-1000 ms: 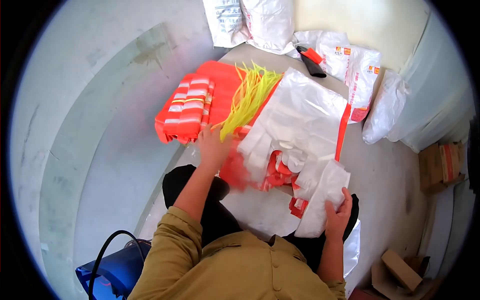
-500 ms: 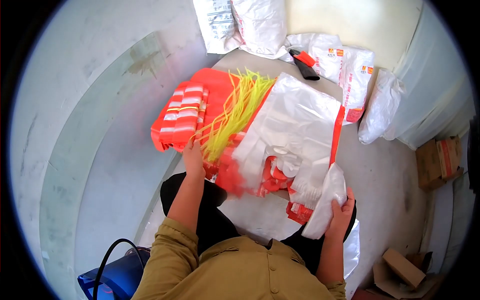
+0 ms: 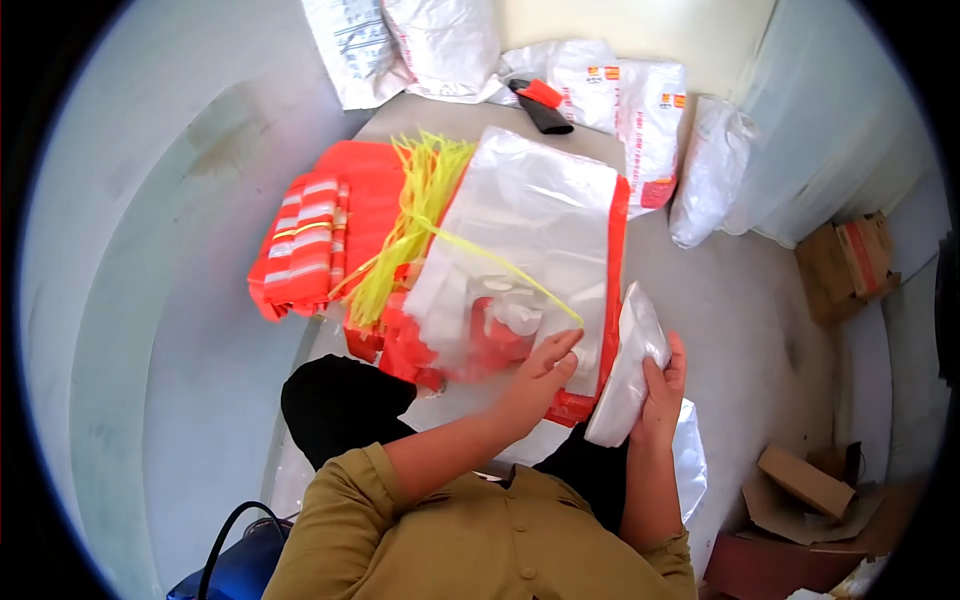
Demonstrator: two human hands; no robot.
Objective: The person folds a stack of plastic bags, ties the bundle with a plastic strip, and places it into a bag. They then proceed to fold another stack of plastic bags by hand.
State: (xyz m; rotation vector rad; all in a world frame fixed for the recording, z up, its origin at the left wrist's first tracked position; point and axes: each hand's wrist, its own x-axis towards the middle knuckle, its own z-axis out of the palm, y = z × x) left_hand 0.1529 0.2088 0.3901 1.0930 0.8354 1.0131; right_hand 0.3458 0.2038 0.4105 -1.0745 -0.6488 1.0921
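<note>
My left hand (image 3: 548,375) is closed at the end of a yellow strip (image 3: 500,262), over the lower part of the clear plastic bags (image 3: 540,200). The strip stretches back to a bundle of yellow strips (image 3: 415,215) lying on red material. Further right, my right hand (image 3: 660,385) grips a folded clear plastic bundle (image 3: 627,375) at its side. Red pieces show through and below the bags. At the left lies a stack of red-and-white striped bags (image 3: 303,235), tied with a yellow band.
White sacks (image 3: 440,45) stand along the back, with more printed sacks (image 3: 652,125) to the right. A black and red object (image 3: 545,108) lies before them. Cardboard boxes (image 3: 850,265) are at the right, opened cardboard (image 3: 805,485) lower right. A blue bag (image 3: 240,565) is lower left.
My left hand has moved right from the yellow bundle, drawing one strip across the bags. My right hand still holds the plastic bundle, now lifted and narrower. The whole view has shifted.
</note>
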